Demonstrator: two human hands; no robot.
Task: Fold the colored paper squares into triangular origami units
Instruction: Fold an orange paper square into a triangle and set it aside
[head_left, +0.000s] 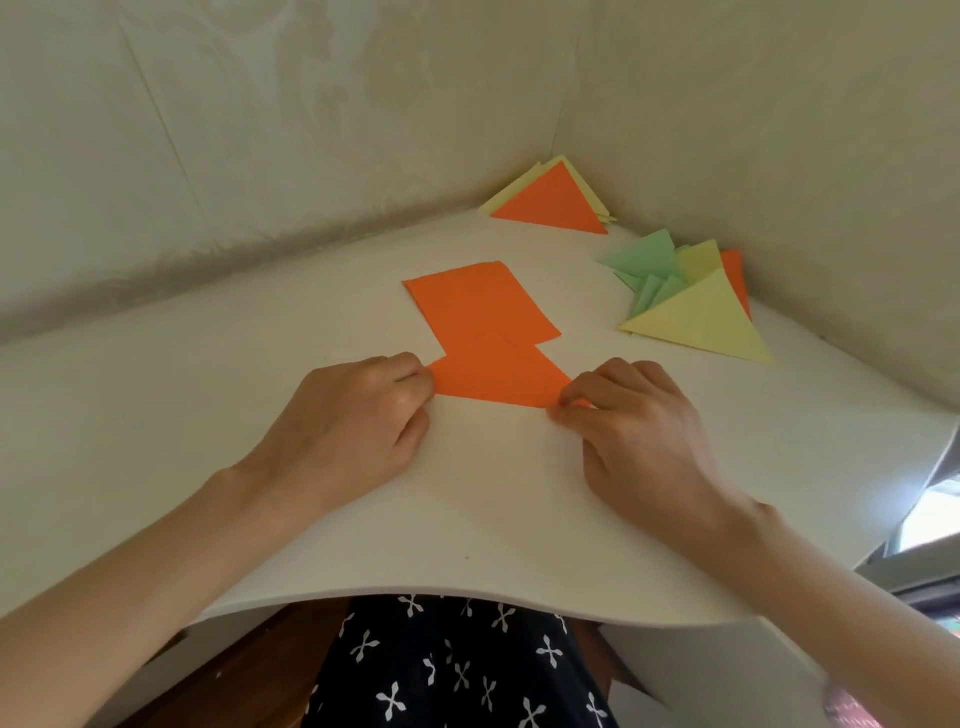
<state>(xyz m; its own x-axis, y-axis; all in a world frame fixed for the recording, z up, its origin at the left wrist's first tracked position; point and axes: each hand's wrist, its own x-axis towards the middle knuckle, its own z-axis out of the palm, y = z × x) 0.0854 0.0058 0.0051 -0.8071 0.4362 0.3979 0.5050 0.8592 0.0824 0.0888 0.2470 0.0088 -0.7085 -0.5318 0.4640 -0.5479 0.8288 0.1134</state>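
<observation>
- The white table (270, 322) fits into a corner between two walls, and its near edge is rounded.
- An orange paper square (478, 299) lies flat near the middle of the top.
- A folded orange piece (498, 376) lies just nearer, its far point overlapping the square's near corner. The left hand (358, 410) and right hand (639, 421) rest on the table and pinch its two ends.
- In the far corner an orange triangle (556, 200) tops a stack of pale yellow triangles (511, 195).
- To the right lies a loose pile: green folded pieces (647, 260), a large yellow triangle (701, 325) in front, and an orange piece (737, 275) behind.
</observation>
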